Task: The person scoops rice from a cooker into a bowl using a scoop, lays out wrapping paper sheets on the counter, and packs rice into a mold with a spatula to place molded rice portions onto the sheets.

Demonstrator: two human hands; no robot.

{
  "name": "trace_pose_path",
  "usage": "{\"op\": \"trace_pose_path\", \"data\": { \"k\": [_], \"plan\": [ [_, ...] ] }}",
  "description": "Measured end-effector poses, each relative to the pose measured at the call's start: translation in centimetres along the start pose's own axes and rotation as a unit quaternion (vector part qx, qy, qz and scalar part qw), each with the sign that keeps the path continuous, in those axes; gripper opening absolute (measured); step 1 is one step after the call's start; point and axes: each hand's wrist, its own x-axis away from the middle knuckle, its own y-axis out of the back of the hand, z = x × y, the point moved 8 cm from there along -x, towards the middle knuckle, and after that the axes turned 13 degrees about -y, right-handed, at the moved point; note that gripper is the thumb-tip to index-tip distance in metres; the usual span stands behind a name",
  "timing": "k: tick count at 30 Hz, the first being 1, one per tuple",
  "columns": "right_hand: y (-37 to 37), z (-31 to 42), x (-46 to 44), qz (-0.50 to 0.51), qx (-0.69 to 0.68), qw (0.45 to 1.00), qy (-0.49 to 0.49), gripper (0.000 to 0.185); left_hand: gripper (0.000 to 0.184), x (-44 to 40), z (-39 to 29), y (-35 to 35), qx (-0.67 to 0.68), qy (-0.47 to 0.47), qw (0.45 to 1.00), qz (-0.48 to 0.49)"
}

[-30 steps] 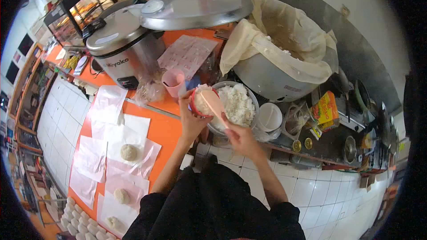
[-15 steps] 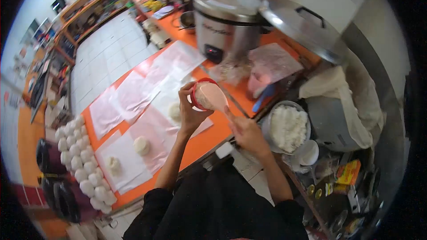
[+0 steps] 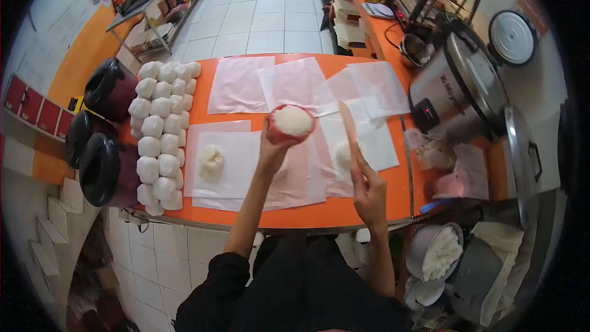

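My left hand (image 3: 268, 155) is closed around a small red bowl (image 3: 284, 138), held above the table and filled with white rice (image 3: 293, 120). In my right hand (image 3: 370, 195) is a pink rice paddle (image 3: 349, 124), gripped by its handle with the blade pointing up, to the right of the bowl and apart from it. Below my hands lie overlapping sheets of wrapping paper (image 3: 241, 89). One rice mound (image 3: 211, 162) sits on the left sheet. Another mound (image 3: 342, 155) rests beneath the paddle, partly covered by it. My left forearm partly hides the sheets in the middle.
Stacked white wrapped packets (image 3: 161, 126) line the orange table's (image 3: 283, 217) left end, beside dark-lidded containers (image 3: 109, 169). At right stand a large rice cooker (image 3: 447, 86), a leaning metal lid (image 3: 521, 166) and a pot of rice (image 3: 416, 251). A blue handle (image 3: 432, 206) lies near the table's right edge.
My view has swung left over the table. The paddle has come away from the bowl's top and now stands upright to its right. The bowl's rice now shows uncovered.
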Motion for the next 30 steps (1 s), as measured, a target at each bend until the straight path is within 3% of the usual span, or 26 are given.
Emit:
{"op": "trace_pose_path", "data": {
  "k": [1, 2, 5, 7, 11, 12, 14, 16, 18, 21, 23, 30],
  "plan": [
    [-0.3, -1.2, -0.2, 0.041, -0.032, 0.996, -0.070, 0.042, 0.079, -0.6, -0.2, 1.5, 0.075, 0.004, 0.997, -0.004],
    [-0.1, -2.4, -0.3, 0.032, -0.069, 0.994, -0.082, 0.041, 0.076, -1.3, -0.2, 3.1, 0.150, 0.008, 0.989, -0.007],
    [0.4, -6.6, 0.0, 0.002, -0.146, 0.980, -0.137, 0.039, 0.065, -3.8, 2.8, 12.9, 0.212, 0.023, 0.974, -0.079],
    [1.6, -9.1, 0.6, -0.034, -0.143, 0.972, -0.185, 0.039, 0.060, -7.3, 4.4, 19.5, 0.133, 0.033, 0.980, -0.144],
    [3.6, -12.7, 2.0, -0.096, -0.110, 0.955, -0.259, 0.039, 0.058, -15.6, 2.9, 24.8, -0.110, -0.077, 0.972, -0.194],
    [3.8, -13.0, 2.2, -0.103, -0.097, 0.950, -0.277, 0.040, 0.065, -17.8, 2.5, 25.7, -0.270, -0.105, 0.944, -0.158],
    [3.6, -14.0, 2.4, -0.102, -0.115, 0.940, -0.306, 0.041, 0.075, -20.6, 3.6, 25.7, -0.468, -0.095, 0.870, -0.124],
    [3.3, -14.8, 2.9, -0.100, -0.109, 0.934, -0.324, 0.041, 0.083, -21.8, 7.1, 25.8, -0.693, -0.033, 0.720, -0.008],
    [2.4, -15.5, 2.6, -0.086, -0.079, 0.939, -0.324, 0.041, 0.082, -20.8, 8.5, 25.1, -0.711, -0.130, 0.689, -0.057],
    [0.7, -15.5, 2.4, -0.063, -0.109, 0.916, -0.380, 0.039, 0.084, -20.4, 7.9, 24.2, -0.750, -0.039, 0.655, -0.086],
    [0.2, -16.8, 2.4, -0.037, -0.107, 0.925, -0.362, 0.041, 0.085, -20.5, 7.6, 24.2, -0.752, 0.012, 0.651, -0.101],
    [2.2, -14.9, 2.6, -0.076, -0.062, 0.944, -0.315, 0.037, 0.085, -20.6, 5.8, 23.6, -0.743, -0.003, 0.646, -0.174]
  ]
}}
